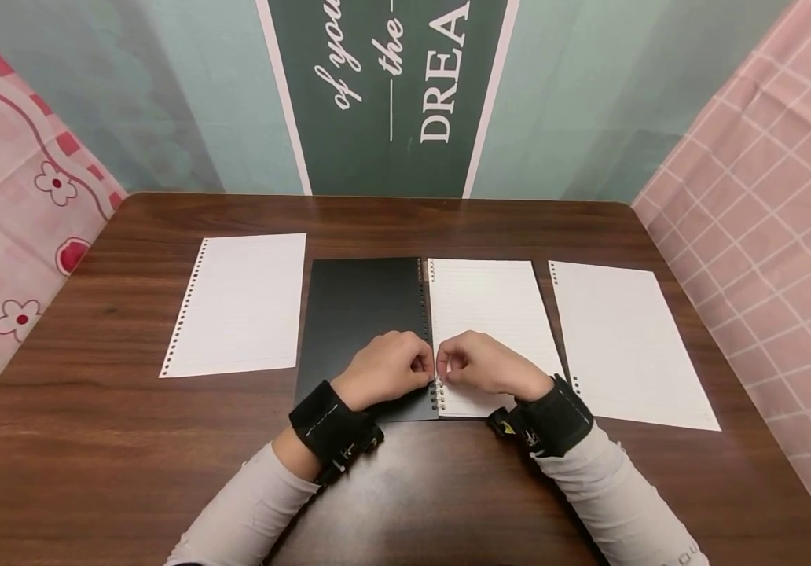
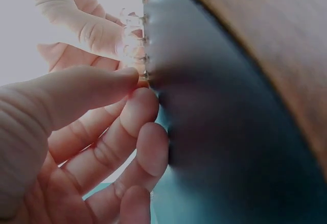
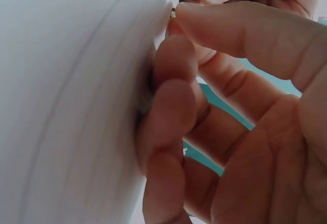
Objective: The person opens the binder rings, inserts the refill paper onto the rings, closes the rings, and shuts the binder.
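A loose-leaf notebook lies open on the table, its black cover [image 1: 366,299] on the left and lined white pages [image 1: 493,295] on the right. Clear plastic binder rings [image 1: 438,397] run down the middle between them. My left hand [image 1: 390,365] pinches the rings between thumb and index finger, at the cover's inner edge. From the page side, my right hand [image 1: 486,362] pinches the same row of rings with thumb and curled fingers. In the left wrist view several rings [image 2: 145,40] show past the fingertips; whether the pinched rings are fastened is hidden.
A loose punched sheet [image 1: 243,306] lies left of the notebook. Another punched sheet [image 1: 625,338] lies to the right, close to the notebook's edge. The brown wooden table [image 1: 94,440] meets a green printed cloth [image 1: 391,165] at the back, with pink cloths at both sides.
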Action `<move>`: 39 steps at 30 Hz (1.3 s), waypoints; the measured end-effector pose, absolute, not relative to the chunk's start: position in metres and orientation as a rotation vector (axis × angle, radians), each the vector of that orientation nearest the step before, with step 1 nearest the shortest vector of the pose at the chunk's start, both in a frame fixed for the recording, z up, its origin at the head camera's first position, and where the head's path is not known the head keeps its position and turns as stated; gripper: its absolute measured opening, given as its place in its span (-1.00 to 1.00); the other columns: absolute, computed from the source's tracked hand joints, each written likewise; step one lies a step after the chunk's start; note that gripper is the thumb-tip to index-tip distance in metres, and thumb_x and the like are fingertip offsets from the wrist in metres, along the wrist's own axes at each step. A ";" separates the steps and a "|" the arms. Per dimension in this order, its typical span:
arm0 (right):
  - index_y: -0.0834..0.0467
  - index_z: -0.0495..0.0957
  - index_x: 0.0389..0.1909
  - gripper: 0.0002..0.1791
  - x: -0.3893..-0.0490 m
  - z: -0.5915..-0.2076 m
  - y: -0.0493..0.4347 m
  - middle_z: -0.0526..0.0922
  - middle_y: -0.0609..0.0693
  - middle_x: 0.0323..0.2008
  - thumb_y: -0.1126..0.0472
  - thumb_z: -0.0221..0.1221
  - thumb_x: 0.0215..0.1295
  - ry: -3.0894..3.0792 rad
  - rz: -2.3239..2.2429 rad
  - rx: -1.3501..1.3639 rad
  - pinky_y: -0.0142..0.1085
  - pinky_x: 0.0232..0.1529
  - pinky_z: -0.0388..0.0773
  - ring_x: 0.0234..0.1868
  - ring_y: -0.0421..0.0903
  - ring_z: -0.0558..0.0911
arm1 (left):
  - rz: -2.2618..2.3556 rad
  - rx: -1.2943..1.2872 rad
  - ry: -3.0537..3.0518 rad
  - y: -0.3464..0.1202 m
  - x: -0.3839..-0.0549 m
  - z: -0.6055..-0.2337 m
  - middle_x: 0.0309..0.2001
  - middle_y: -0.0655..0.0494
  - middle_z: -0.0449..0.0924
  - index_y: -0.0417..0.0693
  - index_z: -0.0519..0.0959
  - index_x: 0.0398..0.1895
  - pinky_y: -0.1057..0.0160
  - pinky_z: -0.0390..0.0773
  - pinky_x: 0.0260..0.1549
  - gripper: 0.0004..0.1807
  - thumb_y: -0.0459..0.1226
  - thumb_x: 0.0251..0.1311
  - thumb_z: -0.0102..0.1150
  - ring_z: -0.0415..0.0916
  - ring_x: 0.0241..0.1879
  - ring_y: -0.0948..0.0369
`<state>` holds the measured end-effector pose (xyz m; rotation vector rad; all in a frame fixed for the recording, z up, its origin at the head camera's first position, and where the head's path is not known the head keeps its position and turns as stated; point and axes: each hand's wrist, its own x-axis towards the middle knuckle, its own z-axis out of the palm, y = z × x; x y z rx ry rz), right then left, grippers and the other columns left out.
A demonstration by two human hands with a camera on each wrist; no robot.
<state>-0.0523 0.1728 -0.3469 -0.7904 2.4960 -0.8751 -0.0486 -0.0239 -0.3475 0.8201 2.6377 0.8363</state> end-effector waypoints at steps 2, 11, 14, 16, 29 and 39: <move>0.12 0.58 -0.51 -0.78 -0.052 -0.347 0.172 0.37 -0.17 -0.66 0.52 0.18 0.07 2.529 -0.853 -0.792 -0.43 -0.41 0.27 -0.54 -0.29 0.35 | 0.841 0.824 2.632 -0.025 -0.049 -0.348 -0.62 0.34 0.44 0.15 0.62 -0.60 0.36 0.38 -0.48 -0.79 -0.36 0.10 0.26 0.41 -0.51 0.34; 0.09 0.56 -0.45 -0.79 -0.052 -0.342 0.171 0.35 -0.15 -0.64 0.48 0.17 0.10 2.533 -0.772 -0.795 -0.42 -0.42 0.26 -0.54 -0.27 0.34 | 0.844 0.840 2.614 -0.026 -0.051 -0.346 -0.59 0.33 0.48 0.14 0.63 -0.57 0.35 0.41 -0.47 -0.80 -0.36 0.13 0.26 0.43 -0.51 0.34; 0.08 0.57 -0.44 -0.81 -0.052 -0.343 0.172 0.36 -0.15 -0.66 0.47 0.18 0.12 2.484 -0.802 -0.789 -0.42 -0.44 0.25 -0.57 -0.28 0.34 | 0.838 0.838 2.608 -0.026 -0.050 -0.346 -0.59 0.33 0.47 0.15 0.63 -0.57 0.36 0.40 -0.48 -0.80 -0.36 0.13 0.25 0.43 -0.51 0.34; 0.09 0.57 -0.45 -0.81 -0.052 -0.343 0.172 0.36 -0.16 -0.67 0.46 0.20 0.13 2.471 -0.821 -0.790 -0.43 -0.45 0.25 -0.59 -0.29 0.34 | 0.837 0.836 2.605 -0.026 -0.050 -0.346 -0.59 0.33 0.47 0.15 0.63 -0.56 0.36 0.40 -0.48 -0.80 -0.35 0.14 0.25 0.43 -0.51 0.34; 0.11 0.59 -0.48 -0.82 -0.052 -0.345 0.172 0.36 -0.17 -0.68 0.47 0.22 0.12 2.463 -0.878 -0.767 -0.43 -0.44 0.25 -0.58 -0.29 0.34 | 0.831 0.932 2.600 -0.028 -0.052 -0.348 -0.60 0.32 0.45 0.11 0.63 -0.57 0.36 0.38 -0.44 -0.80 -0.36 0.16 0.26 0.40 -0.53 0.35; 0.17 0.58 -0.44 -0.88 -0.047 -0.338 0.177 0.44 -0.11 -0.64 0.45 0.19 0.16 2.481 -0.873 -0.662 -0.40 -0.42 0.30 -0.56 -0.25 0.38 | 0.784 0.819 2.608 -0.031 -0.047 -0.341 -0.57 0.29 0.50 0.12 0.64 -0.44 0.33 0.41 -0.48 -0.90 -0.25 0.24 0.25 0.43 -0.53 0.33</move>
